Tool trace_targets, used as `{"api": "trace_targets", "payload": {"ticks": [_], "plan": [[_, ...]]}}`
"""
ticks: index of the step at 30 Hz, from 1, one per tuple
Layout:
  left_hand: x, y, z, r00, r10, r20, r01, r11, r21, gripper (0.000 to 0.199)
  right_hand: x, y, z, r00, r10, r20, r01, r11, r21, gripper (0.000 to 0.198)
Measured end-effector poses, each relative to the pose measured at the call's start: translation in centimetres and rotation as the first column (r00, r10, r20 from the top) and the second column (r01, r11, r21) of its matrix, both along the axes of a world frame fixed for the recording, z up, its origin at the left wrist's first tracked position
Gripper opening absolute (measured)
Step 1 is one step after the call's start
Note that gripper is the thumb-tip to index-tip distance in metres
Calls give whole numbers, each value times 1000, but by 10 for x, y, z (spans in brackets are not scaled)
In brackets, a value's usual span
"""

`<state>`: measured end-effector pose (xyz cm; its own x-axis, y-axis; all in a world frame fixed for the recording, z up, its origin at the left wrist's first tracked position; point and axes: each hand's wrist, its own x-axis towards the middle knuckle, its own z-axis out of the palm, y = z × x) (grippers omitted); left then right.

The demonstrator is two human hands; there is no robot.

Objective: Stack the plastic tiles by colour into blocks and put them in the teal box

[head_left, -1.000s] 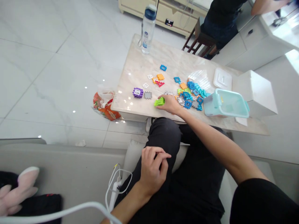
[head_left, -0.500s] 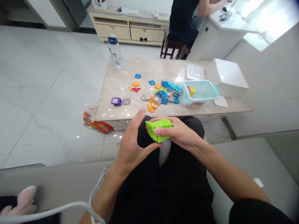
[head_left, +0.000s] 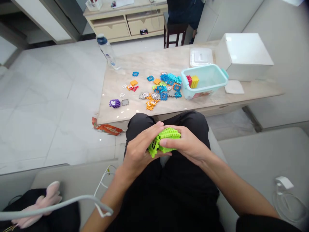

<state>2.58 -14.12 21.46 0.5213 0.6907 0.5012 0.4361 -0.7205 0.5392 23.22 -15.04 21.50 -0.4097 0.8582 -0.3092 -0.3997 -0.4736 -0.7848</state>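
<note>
1. Hands are meeting over the person's lap, on the near side of the worktop point(head_left: 135, 64), both gripping one green block cluster point(head_left: 164, 140).
2. Left hand point(head_left: 138, 151) is cupping the cluster from the left and below, fingers curled about it and thumb lying across its lower edge.
3. Right hand point(head_left: 187, 143) is clasping the cluster from the right, its fingers lying across the near face.
4. Green block cluster is sitting between the two palms, clear of the worktop and just in front of its near edge.
5. Loose coloured pieces point(head_left: 160, 88) are lying scattered across the middle of the worktop.
6. Teal tub point(head_left: 205, 82) is standing to the right of those pieces, holding red and yellow blocks, with a clear lid point(head_left: 200, 57) lying just behind it.
7. White box point(head_left: 243, 54) is sitting at the right end of the worktop, and a water bottle point(head_left: 106, 51) is standing at its far left corner.
</note>
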Motion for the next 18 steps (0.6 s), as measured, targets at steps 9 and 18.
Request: {"api": "trace_targets", "payload": {"ticks": [9, 18], "plan": [[15, -10, -13, 991, -7, -133, -28, 965, -262, 91, -10, -15, -23, 993, -36, -108, 22, 992, -122, 44], [15, -16, -4, 986, -34, -162, -27, 933, -359, 111, -10, -30, -30, 996, -7, -93, -3, 994, -113, 55]]}}
